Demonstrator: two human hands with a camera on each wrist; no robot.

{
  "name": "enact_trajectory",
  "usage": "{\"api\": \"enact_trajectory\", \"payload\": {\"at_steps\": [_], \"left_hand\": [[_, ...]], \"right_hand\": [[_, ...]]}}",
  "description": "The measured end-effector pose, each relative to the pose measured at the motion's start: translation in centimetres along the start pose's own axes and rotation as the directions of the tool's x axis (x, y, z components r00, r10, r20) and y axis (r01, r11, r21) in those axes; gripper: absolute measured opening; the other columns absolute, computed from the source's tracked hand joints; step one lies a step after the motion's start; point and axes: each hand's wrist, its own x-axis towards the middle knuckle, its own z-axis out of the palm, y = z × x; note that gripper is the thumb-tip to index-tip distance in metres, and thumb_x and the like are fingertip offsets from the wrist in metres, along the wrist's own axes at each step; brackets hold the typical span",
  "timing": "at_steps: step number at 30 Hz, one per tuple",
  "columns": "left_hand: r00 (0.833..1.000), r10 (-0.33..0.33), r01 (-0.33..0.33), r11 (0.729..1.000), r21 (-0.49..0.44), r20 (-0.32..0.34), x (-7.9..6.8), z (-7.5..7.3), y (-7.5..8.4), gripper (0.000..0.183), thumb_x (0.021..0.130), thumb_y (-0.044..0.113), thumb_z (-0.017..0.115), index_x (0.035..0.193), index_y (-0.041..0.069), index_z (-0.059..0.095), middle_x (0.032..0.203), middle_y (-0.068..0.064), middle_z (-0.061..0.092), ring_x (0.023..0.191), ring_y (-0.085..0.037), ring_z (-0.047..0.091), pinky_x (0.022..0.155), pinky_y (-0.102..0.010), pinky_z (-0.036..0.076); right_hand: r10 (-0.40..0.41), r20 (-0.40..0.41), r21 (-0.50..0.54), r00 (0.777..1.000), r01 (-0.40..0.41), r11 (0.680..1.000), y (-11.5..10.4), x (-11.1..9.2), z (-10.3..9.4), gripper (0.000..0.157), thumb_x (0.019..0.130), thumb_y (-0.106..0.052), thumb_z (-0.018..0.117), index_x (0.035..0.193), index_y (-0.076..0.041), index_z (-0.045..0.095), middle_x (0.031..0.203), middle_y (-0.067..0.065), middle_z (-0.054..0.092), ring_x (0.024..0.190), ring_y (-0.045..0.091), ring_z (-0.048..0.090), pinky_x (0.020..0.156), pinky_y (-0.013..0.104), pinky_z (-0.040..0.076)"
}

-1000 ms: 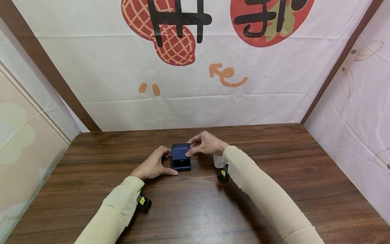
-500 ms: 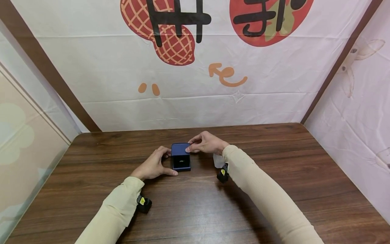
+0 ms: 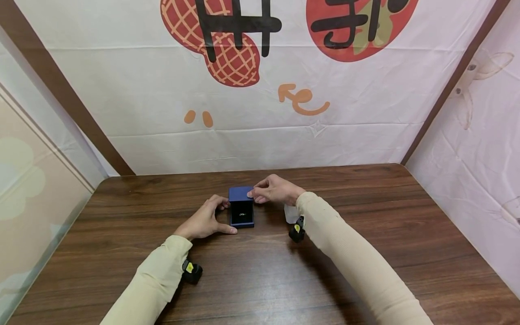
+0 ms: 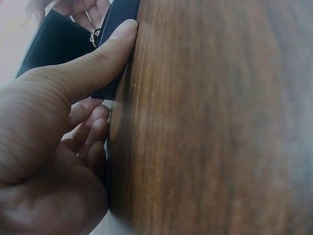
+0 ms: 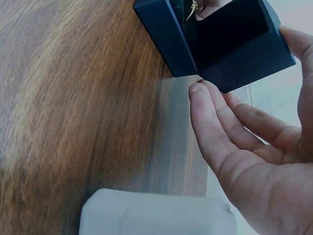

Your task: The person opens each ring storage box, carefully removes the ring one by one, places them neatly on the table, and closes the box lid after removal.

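A dark blue ring box (image 3: 242,225) sits on the table with its lid (image 3: 239,194) raised. A gold-coloured ring (image 3: 242,214) stands in the black lining; the left wrist view shows the ring (image 4: 93,37) up close. From the left, my left hand (image 3: 206,219) holds the base, its thumb (image 4: 105,56) along the front edge and its other fingers curled at the side. My right hand (image 3: 277,190) grips the lid at its right side, the thumb on the lid's outer edge and the fingers behind. Part of those fingers is hidden in the head view.
A small white object with rounded corners (image 3: 290,214) lies beneath my right wrist, partly covered by the sleeve; the right wrist view shows this white object (image 5: 156,215) nearer. Behind the brown wooden table (image 3: 260,280) hangs a printed white cloth (image 3: 260,149).
The lid has swung up and back in my right hand, from half raised to upright. The ring and black lining now show more fully. My left hand stays in place.
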Motion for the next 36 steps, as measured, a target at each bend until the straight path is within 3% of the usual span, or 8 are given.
{"api": "enact_trajectory", "payload": {"at_steps": [5, 14, 22, 27, 32, 36], "left_hand": [[1.000, 0.006, -0.006, 1.000, -0.015, 0.005, 0.1, 0.0, 0.0, 0.077, 0.075, 0.023, 0.093, 0.132, -0.008, 0.052, 0.125, -0.019, 0.052, 0.115, -0.035, 0.047, 0.102, -0.052, 0.040], [1.000, -0.023, 0.024, 0.999, -0.036, 0.021, 0.0, -0.3, 0.1, 0.077, 0.075, 0.023, 0.093, 0.134, -0.007, 0.052, 0.126, -0.018, 0.052, 0.117, -0.033, 0.047, 0.103, -0.051, 0.039], [0.999, -0.035, 0.036, 0.998, -0.043, 0.023, 0.1, -0.2, -0.1, 0.078, 0.075, 0.023, 0.093, 0.134, -0.008, 0.051, 0.128, -0.019, 0.052, 0.117, -0.034, 0.048, 0.104, -0.052, 0.039], [0.999, -0.046, 0.047, 0.998, -0.050, 0.024, 0.1, -0.1, -0.1, 0.079, 0.075, 0.023, 0.093, 0.135, -0.007, 0.051, 0.128, -0.018, 0.051, 0.118, -0.034, 0.047, 0.105, -0.052, 0.038], [0.998, -0.056, 0.057, 0.997, -0.057, 0.031, 0.1, 0.0, 0.0, 0.079, 0.075, 0.023, 0.093, 0.135, -0.006, 0.051, 0.129, -0.018, 0.050, 0.119, -0.034, 0.046, 0.105, -0.052, 0.037], [0.998, -0.056, 0.058, 0.997, -0.055, 0.032, 0.1, -0.1, 0.1, 0.079, 0.075, 0.022, 0.093, 0.135, -0.007, 0.051, 0.128, -0.018, 0.050, 0.119, -0.034, 0.047, 0.105, -0.052, 0.038]], "right_hand": [[0.024, -0.025, -0.006, 0.999, -0.024, 1.000, -0.2, 0.2, 0.2, 0.034, 0.104, -0.019, 0.060, 0.127, 0.006, 0.066, 0.112, 0.015, 0.071, 0.109, 0.028, 0.068, 0.094, 0.036, 0.054], [0.041, -0.033, 0.055, 0.999, -0.040, 0.998, -0.1, 0.5, 0.7, 0.040, 0.110, -0.023, 0.045, 0.137, 0.005, 0.059, 0.116, 0.013, 0.065, 0.098, 0.015, 0.065, 0.097, 0.036, 0.052], [0.030, -0.038, 0.059, 0.999, -0.028, 0.998, -0.3, 0.1, 1.2, 0.038, 0.110, -0.023, 0.047, 0.130, 0.005, 0.063, 0.092, 0.006, 0.050, 0.086, 0.015, 0.051, 0.094, 0.037, 0.050], [0.000, -0.094, -0.079, 0.996, -0.008, 0.997, -0.5, -0.6, 1.5, 0.044, 0.103, -0.036, 0.062, 0.120, 0.004, 0.068, 0.089, 0.009, 0.058, 0.084, 0.017, 0.053, 0.084, 0.033, 0.045], [-0.022, -0.177, -0.267, 0.984, -0.026, 0.963, -0.7, -1.7, 1.9, 0.063, 0.095, -0.049, 0.069, 0.134, 0.000, 0.063, 0.113, 0.010, 0.071, 0.105, 0.021, 0.065, 0.091, 0.036, 0.051], [-0.063, -0.233, -0.334, 0.971, -0.019, 0.942, -0.8, -2.4, 2.3, 0.063, 0.092, -0.046, 0.074, 0.134, 0.001, 0.063, 0.121, 0.010, 0.069, 0.112, 0.023, 0.064, 0.094, 0.039, 0.053]]}}
